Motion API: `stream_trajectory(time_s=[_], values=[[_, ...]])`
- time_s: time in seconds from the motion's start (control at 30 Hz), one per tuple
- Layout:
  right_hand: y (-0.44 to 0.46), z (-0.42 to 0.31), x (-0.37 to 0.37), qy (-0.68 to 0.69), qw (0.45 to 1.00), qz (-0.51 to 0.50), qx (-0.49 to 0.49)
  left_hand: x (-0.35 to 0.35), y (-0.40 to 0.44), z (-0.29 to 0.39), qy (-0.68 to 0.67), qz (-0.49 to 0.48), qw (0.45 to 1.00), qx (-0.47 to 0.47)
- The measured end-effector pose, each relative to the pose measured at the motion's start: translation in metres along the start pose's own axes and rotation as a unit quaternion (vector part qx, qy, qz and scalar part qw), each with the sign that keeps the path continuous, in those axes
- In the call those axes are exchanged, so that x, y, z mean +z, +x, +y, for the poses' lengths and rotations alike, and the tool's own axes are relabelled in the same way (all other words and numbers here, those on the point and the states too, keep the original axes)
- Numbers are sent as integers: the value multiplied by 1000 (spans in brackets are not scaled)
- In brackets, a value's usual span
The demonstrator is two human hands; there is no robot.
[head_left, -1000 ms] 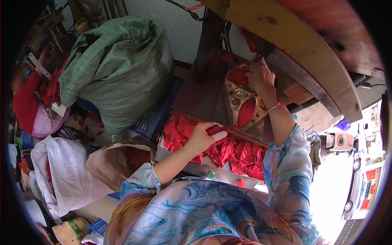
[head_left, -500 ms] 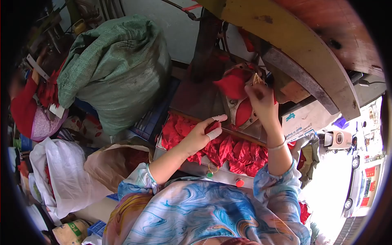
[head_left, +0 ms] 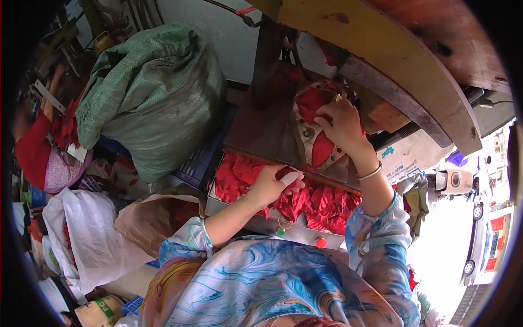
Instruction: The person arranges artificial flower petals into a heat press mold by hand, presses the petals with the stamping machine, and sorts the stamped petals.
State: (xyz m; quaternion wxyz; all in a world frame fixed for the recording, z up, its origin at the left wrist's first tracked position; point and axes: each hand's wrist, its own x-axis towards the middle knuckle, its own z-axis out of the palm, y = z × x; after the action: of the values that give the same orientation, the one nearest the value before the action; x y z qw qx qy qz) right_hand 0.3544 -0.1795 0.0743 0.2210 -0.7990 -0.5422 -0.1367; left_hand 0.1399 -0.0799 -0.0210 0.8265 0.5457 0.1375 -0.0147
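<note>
My left hand (head_left: 275,184) is closed around a dark red piece of cloth (head_left: 284,172), above a drawer of red cloth pieces (head_left: 239,177). White wrapping covers some of its fingertips. My right hand (head_left: 344,124), a bracelet on its wrist, is over a metal mould (head_left: 305,133) with its fingers curled. A small gold-coloured thing (head_left: 339,98) shows at those fingers; I cannot make out what it is. On the mould lie two red leaf-shaped pieces, an upper one (head_left: 311,102) beside my fingertips and a lower one (head_left: 322,150).
A curved machine arm (head_left: 403,60) reaches over the mould from the upper right. At left stands a large green woven sack (head_left: 158,103). Below it are a white bag (head_left: 90,234) and a brown paper bag (head_left: 155,223). Another person's red sleeve (head_left: 32,136) shows at far left.
The upper red piece now lies within the mould's outline instead of jutting out to the left. My left hand has drawn down slightly and its fingers have curled in. My right hand has shifted slightly.
</note>
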Motion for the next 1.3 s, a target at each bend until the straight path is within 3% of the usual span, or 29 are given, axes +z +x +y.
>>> stream_trajectory(time_s=[0.07, 0.13, 0.2, 0.23, 0.27, 0.3, 0.33, 0.4, 0.43, 0.47, 0.5, 0.53, 0.57, 0.67, 0.7, 0.8, 0.87, 0.9, 0.97, 1.0, 1.1, 1.13, 1.2, 1.23, 1.27, 1.3], values=[[-7, -19, -13, 32, 999, 31, 14, 4, 2, 4, -47, 35, 997, 46], [-26, -62, -44, 206, 958, -132, 151, 8, -6, 22, -46, 31, 998, 15], [-59, -75, -36, 239, 964, -111, 40, 9, -7, 20, -40, 22, 999, -19], [-75, -72, -28, 277, 950, -143, 14, 7, -2, 8, 47, 3, 998, 36], [-86, -75, -26, 338, 920, -168, 102, 7, 1, 1, 133, -18, 986, 95], [-92, -71, -28, 368, 904, -124, 177, 13, -7, 13, 245, -16, 957, 154], [-98, -66, -33, 397, 880, -80, 249, 14, -6, 9, 247, -23, 956, 156], [-88, -37, -54, 283, 911, -5, 300, 15, -7, -6, 273, -21, 931, 241], [-84, -11, -62, 188, 949, 26, 250, 17, -8, 4, 221, -110, 950, 190], [-73, 1, -77, 133, 951, 7, 280, 17, -7, 1, 224, -117, 949, 189], [-55, 2, -97, 131, 921, -44, 364, 18, -7, -4, 130, -154, 973, 114], [-52, 36, -89, 118, 961, -14, 251, 20, -7, -8, 34, -188, 981, 37], [-47, 66, -73, 111, 975, 1, 195, 25, -10, -4, 20, -177, 983, -36], [-24, 116, -36, 127, 984, 112, 61, 30, -7, -5, 62, -124, 986, -90], [-17, 119, -32, 134, 980, 144, 36, 32, -5, -7, 64, -126, 986, -93], [-4, 101, -26, -40, 998, 39, 33, 33, 1, -17, -2, -75, 995, -72], [-7, 94, -15, -101, 988, 107, -36, 33, 6, -20, 69, -32, 996, 47], [-12, 95, -9, -122, 982, 131, -57, 34, 6, -19, 71, -34, 996, 46], [-30, 115, 16, -35, 990, 114, 82, 37, 7, -14, 56, 13, 996, 62], [-36, 102, 9, -35, 989, 114, 83, 38, 6, -12, 56, 12, 996, 61], [-70, 13, -30, 216, 962, 47, 160, 39, 7, -5, 34, 60, 997, 44], [-84, -10, -34, 297, 941, -5, 165, 39, 7, -3, 23, 51, 998, 27], [-108, -36, -29, 315, 948, -48, 12, 39, 6, -3, 14, 45, 999, 9], [-116, -42, -29, 316, 947, -47, 11, 41, 5, -4, 137, 21, 986, 92], [-124, -44, -31, 381, 910, -56, 157, 43, 5, -5, 257, -4, 951, 173], [-129, -42, -35, 435, 847, -65, 299, 47, 3, -6, 222, -22, 963, 150]])
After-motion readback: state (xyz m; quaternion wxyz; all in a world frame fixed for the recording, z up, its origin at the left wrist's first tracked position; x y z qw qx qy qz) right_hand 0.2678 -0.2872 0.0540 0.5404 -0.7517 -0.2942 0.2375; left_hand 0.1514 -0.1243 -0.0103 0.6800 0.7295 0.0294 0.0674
